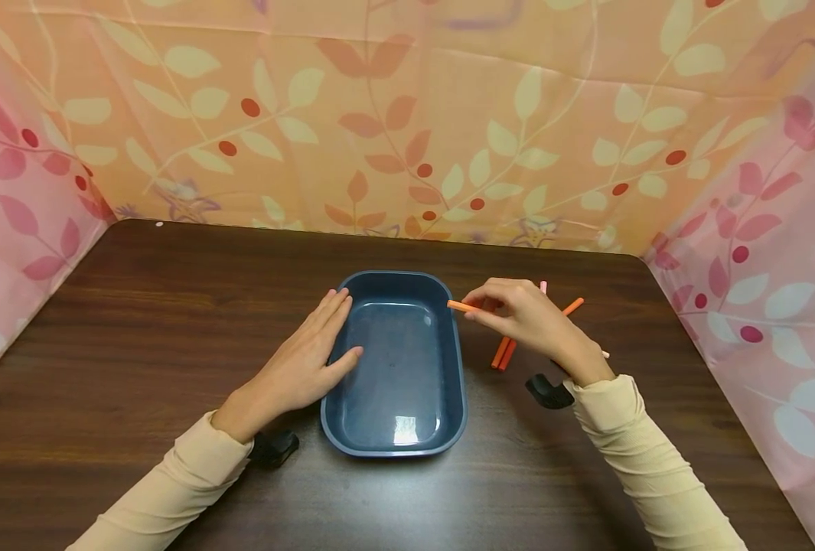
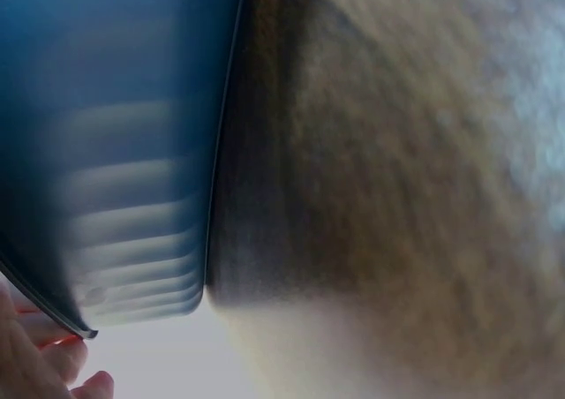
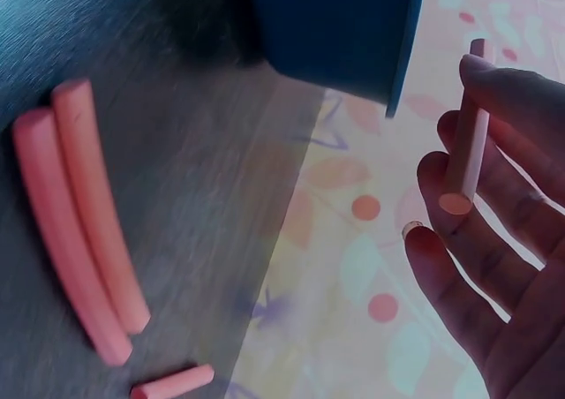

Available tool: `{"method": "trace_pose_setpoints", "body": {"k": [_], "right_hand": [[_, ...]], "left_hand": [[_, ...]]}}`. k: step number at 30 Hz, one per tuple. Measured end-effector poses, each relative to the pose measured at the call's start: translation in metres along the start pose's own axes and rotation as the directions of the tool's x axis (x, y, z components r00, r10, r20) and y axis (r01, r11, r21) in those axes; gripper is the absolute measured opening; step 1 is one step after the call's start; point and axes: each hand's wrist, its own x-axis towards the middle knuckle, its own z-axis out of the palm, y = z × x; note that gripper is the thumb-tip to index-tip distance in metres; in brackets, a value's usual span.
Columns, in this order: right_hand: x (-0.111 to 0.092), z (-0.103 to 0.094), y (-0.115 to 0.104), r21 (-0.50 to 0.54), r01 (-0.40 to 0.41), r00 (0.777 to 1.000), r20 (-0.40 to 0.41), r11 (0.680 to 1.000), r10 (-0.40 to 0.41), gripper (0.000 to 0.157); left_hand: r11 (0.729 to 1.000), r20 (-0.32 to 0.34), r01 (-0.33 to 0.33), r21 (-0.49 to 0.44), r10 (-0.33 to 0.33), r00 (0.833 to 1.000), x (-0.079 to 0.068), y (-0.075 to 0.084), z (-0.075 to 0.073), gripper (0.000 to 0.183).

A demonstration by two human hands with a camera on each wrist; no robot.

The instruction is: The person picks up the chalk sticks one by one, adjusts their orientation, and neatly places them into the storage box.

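A dark blue rectangular tray (image 1: 393, 352) stands on the table with nothing in it. My left hand (image 1: 300, 367) rests on its left rim, fingers straight and the thumb reaching over the inside. Between thumb and fingers, my right hand (image 1: 527, 310) pinches a slim orange crayon-like stick (image 1: 461, 305) at the tray's right rim. From the right wrist, that stick (image 3: 469, 143) shows raised beside the tray's outer wall (image 3: 340, 28). Under and behind the right hand lie two red-orange sticks (image 1: 504, 353), another orange stick (image 1: 573, 307) and a pink one (image 1: 543, 287), partly hidden by it.
A pale stick end (image 1: 606, 354) pokes out beside the right wrist. Black wrist mounts (image 1: 275, 449) hang below both forearms. Dark wooden table (image 1: 173, 306) surrounds the tray; flowered cloth (image 1: 407, 115) closes off the back and sides.
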Motion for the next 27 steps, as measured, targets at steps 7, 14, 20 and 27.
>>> {"method": "trace_pose_setpoints", "body": {"k": [7,14,20,27], "right_hand": [[0.011,0.007,-0.005,-0.001,0.033,0.999,-0.021,0.999,-0.033,0.015],[0.021,0.013,-0.009,0.013,0.058,0.998,-0.021,0.998,-0.057,0.016],[0.030,0.017,-0.012,0.022,0.055,0.998,-0.009,0.998,-0.055,0.017],[0.040,0.025,-0.013,0.032,0.092,0.995,-0.030,0.995,-0.091,0.016]], "left_hand": [[1.000,-0.015,-0.016,0.002,0.016,1.000,0.000,0.000,0.002,0.078],[1.000,-0.003,-0.001,0.004,0.001,1.000,0.000,0.001,0.001,0.078],[1.000,0.002,0.010,0.010,-0.010,1.000,0.000,0.001,0.000,0.079],[1.000,0.003,0.016,0.019,-0.016,1.000,0.000,0.002,-0.001,0.079]]}}
